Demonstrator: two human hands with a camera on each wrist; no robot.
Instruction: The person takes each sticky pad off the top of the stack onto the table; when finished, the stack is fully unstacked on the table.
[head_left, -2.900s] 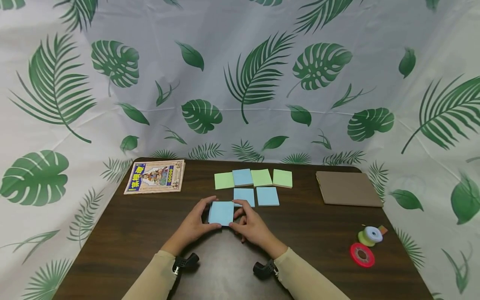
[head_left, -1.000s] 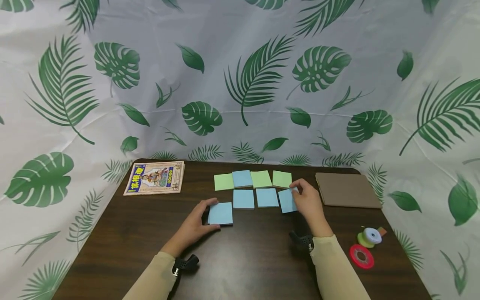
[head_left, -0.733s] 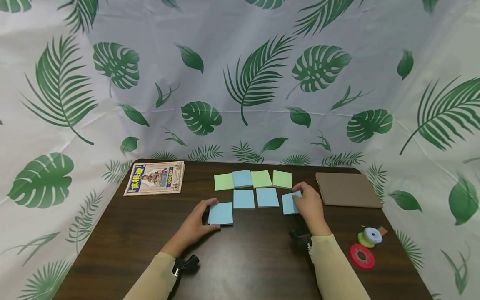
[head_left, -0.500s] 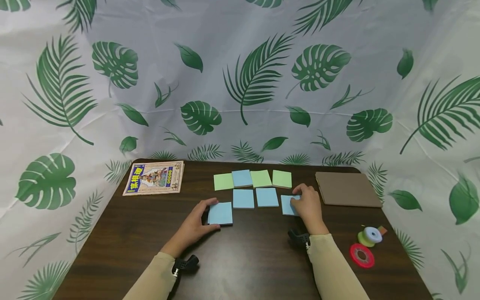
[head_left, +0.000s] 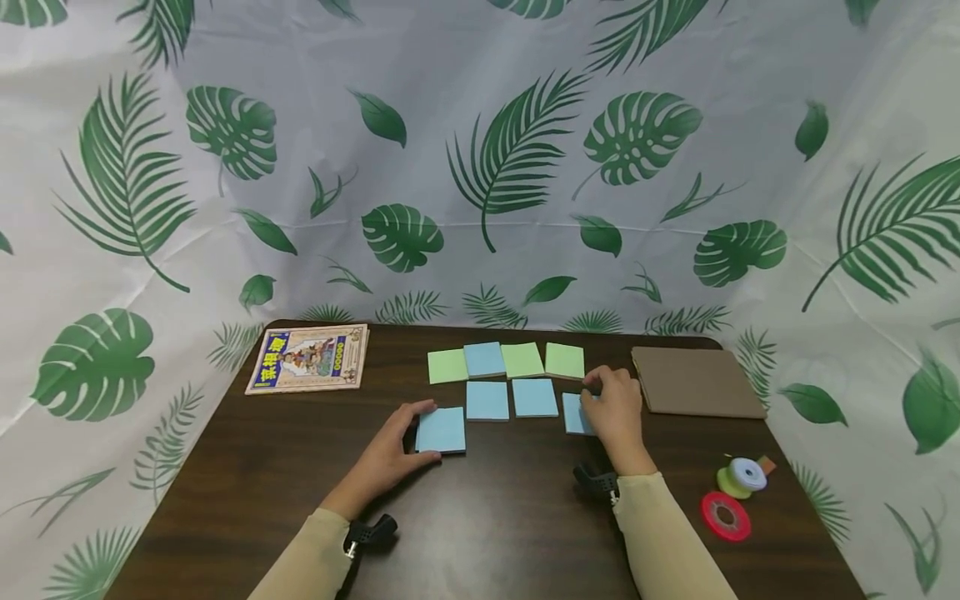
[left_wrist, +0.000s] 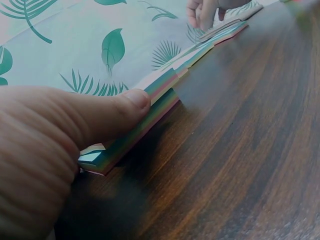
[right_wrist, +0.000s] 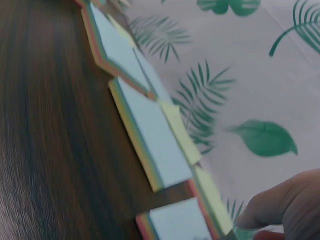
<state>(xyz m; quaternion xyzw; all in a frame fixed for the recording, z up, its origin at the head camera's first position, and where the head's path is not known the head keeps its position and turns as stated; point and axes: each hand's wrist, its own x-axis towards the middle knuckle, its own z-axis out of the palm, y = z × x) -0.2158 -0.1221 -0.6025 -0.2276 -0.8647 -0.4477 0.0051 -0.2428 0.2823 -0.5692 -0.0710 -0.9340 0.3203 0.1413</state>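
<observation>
My left hand (head_left: 392, 450) holds a blue sticky note pad (head_left: 441, 429) by its edges, thumb at the near side and fingers at the far side. In the left wrist view the thumb (left_wrist: 105, 112) lies along the pad's multicoloured edge. My right hand (head_left: 619, 412) has its curled fingers and thumb on another blue sticky note pad (head_left: 574, 414), covering its right part. That pad ends a front row, after a left blue pad (head_left: 487, 401) and a middle blue pad (head_left: 535, 397), with a gap visible in the right wrist view between it and the middle pad (right_wrist: 152, 137).
Behind stands a row of a green pad (head_left: 447, 367), a blue pad (head_left: 484, 359) and two more green ones. Illustrated booklets (head_left: 307, 358) lie at the back left, a brown notebook (head_left: 697, 382) at the back right. A red ring (head_left: 726, 516) and a white-green spool (head_left: 742, 477) sit right.
My right hand has left the pad at the left hand, carried a blue pad to the front row's right end, and straightened it there. The left hand has stayed put.
</observation>
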